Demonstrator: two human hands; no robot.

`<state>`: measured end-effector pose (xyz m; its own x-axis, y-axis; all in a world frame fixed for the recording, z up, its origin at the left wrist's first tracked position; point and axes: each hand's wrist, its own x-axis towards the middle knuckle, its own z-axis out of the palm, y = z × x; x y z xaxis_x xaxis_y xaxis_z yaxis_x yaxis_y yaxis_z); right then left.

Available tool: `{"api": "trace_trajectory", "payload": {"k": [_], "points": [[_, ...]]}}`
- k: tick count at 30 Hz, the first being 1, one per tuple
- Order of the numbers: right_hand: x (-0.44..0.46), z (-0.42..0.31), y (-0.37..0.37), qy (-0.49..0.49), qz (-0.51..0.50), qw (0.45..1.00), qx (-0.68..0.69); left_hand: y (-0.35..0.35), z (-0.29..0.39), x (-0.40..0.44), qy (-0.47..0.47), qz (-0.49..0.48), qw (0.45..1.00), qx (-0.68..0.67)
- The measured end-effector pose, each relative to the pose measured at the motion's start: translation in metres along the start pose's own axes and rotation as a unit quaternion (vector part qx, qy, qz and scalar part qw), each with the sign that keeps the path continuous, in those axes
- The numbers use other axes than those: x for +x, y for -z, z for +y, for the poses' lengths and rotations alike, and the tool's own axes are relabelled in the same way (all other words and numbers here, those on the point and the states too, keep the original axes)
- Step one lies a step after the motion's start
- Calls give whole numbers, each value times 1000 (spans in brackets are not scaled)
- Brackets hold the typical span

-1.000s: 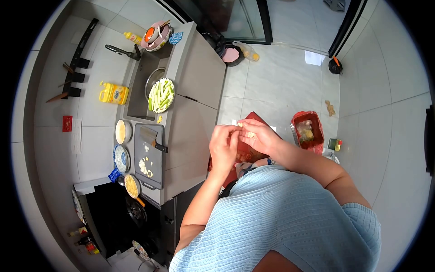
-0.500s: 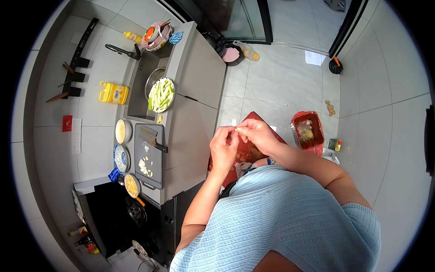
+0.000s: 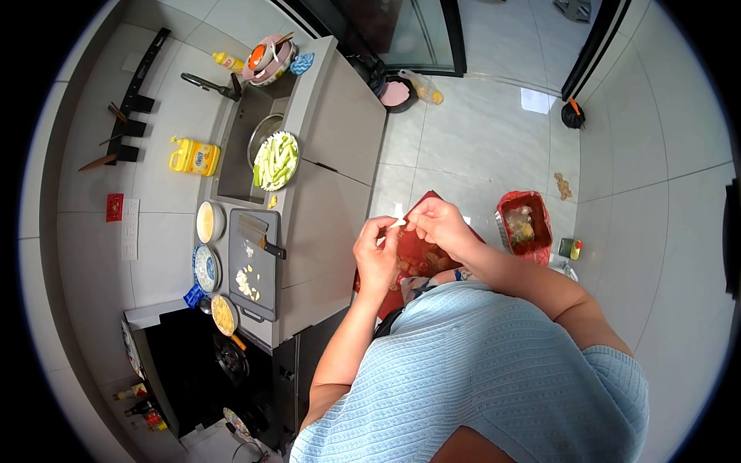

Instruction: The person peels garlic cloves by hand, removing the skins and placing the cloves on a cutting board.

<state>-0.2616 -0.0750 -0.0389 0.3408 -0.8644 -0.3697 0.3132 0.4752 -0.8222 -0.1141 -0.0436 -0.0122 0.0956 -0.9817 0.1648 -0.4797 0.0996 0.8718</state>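
A small white garlic clove (image 3: 398, 223) shows between the thumb and fingers of my left hand (image 3: 377, 251). Close beside it, my right hand (image 3: 440, 225) is closed in a pinch near the clove; whatever its fingertips hold is too small to make out. Below both hands lies a red surface (image 3: 421, 248), partly covered by my hands. More garlic cloves (image 3: 247, 283) are spread over the grey cutting board (image 3: 262, 301) on the counter, where a cleaver (image 3: 258, 236) rests across the board.
Left of me, a plate of cut green vegetable strips (image 3: 275, 160) stands by the sink (image 3: 235, 174). Bowls line the wall, and a pan (image 3: 225, 315) of pale shreds sits near the stove (image 3: 185, 370). A red-lined bin (image 3: 527, 226) stands on the floor at right.
My hands have moved slightly apart, with the right one shifting to the right. The white clove, hidden before by my fingertips, now shows in my left hand.
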Motion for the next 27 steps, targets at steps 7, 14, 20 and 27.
{"api": "trace_trajectory", "payload": {"k": [7, 14, 20, 27], "points": [[-5, 7, -11, 90, -29, 995, -16, 2, -11, 3, 154, -10, 975, -158], [-1, 18, -2, 103, 8, 983, -149, 0, -11, 0, 132, -64, 983, -112], [-1, 16, 10, 172, 3, 973, -151, 5, -10, 3, 347, -110, 853, -375], [-1, 20, 15, 122, -41, 987, -92, 2, -22, 4, 373, -204, 778, -463]]}}
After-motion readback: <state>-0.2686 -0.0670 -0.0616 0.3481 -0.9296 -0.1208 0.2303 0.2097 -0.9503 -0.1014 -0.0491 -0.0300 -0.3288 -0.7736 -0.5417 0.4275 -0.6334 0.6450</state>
